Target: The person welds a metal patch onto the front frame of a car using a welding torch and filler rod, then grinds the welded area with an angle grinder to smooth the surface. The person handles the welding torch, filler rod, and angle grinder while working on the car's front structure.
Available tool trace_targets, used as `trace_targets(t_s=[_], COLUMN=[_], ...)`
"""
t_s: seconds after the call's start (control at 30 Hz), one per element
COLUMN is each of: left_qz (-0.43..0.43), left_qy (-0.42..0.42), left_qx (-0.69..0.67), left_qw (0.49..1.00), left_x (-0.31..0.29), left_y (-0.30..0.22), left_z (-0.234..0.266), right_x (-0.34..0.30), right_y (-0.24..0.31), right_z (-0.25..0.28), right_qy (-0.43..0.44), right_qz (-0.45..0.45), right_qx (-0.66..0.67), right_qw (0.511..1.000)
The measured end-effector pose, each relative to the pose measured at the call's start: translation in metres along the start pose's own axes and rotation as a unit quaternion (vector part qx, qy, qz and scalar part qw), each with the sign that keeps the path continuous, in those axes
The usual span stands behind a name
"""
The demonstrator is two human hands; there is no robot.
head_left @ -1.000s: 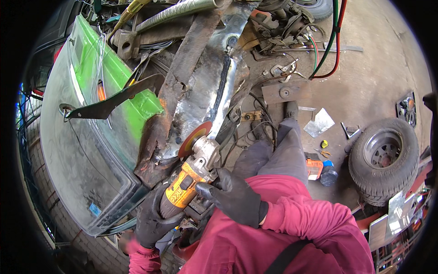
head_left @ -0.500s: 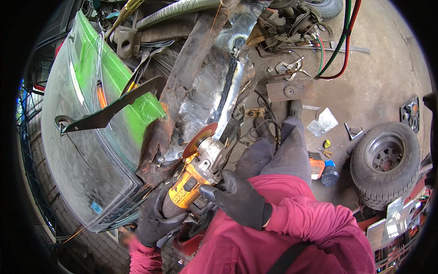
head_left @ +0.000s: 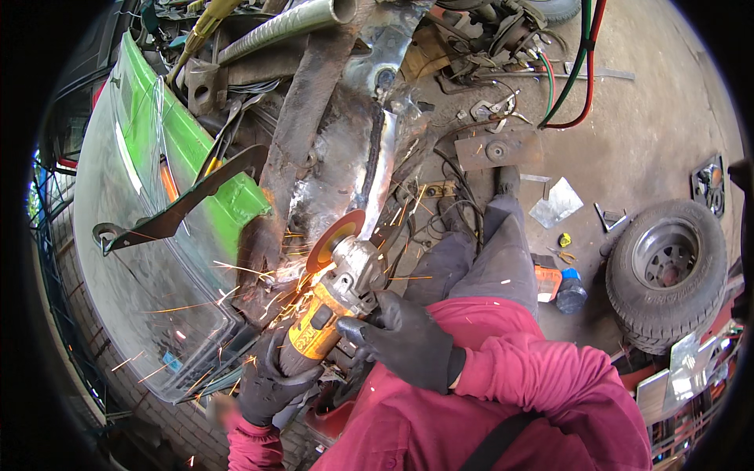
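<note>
A yellow angle grinder (head_left: 316,328) runs across in front of me, its reddish-brown disc (head_left: 336,240) against the lower end of a bare-metal strip (head_left: 380,169) on the rusty vehicle part (head_left: 334,137). Orange sparks fly from the disc to the left, down over my left glove, and a few to the right. My left hand (head_left: 276,381), in a black glove, is wrapped round the rear of the grinder's body. My right hand (head_left: 412,343), also gloved, is closed beside the grinder's head; its grip there is partly hidden, and its thumb lies along the body.
A dusty windshield (head_left: 145,259) and a green panel (head_left: 243,198) lie at left, with a dark bracket (head_left: 184,206) across them. At right are a wheel (head_left: 666,275), an orange tool (head_left: 547,282), pliers (head_left: 562,256), metal plates (head_left: 558,202) and red and green hoses (head_left: 585,74).
Sparks have grown from a few by the grinder to a wide spray. The view has shifted a little, and the vehicle part sits further left in it. Both hands keep their hold.
</note>
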State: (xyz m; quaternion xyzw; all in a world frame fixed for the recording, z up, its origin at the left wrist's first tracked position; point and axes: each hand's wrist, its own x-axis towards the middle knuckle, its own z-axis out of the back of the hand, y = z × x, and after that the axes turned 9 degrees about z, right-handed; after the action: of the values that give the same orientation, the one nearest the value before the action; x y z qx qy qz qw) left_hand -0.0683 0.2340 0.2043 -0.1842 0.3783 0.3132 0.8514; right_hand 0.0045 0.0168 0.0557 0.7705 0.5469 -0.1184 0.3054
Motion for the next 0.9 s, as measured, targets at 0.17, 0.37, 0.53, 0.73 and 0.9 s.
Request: trace_targets(t_s=[0.17,0.37,0.53,0.73,0.9], left_qz=[0.011,-0.071,-0.046,-0.024,0.019], left_qy=[0.007,-0.045,-0.028,-0.046,-0.025], left_qx=[0.066,-0.002,-0.009,0.011,0.015], left_qw=[0.998,0.996,0.999,0.999,0.999], left_x=[-0.002,0.002,0.002,-0.001,-0.005], left_y=[0.008,0.017,0.017,0.014,0.010], left_z=[0.000,-0.009,-0.011,-0.015,-0.013], right_x=[0.001,0.004,0.007,0.004,0.008], right_y=[-0.006,-0.030,-0.032,-0.023,-0.018], right_z=[0.001,0.001,0.006,0.010,0.009], right_qy=[0.015,0.030,0.023,0.003,0.018], right_qz=[0.056,0.084,0.068,0.114,0.046], right_qx=[0.036,-0.004,-0.085,-0.088,-0.079], right_qw=[0.998,0.996,0.994,0.990,0.996])
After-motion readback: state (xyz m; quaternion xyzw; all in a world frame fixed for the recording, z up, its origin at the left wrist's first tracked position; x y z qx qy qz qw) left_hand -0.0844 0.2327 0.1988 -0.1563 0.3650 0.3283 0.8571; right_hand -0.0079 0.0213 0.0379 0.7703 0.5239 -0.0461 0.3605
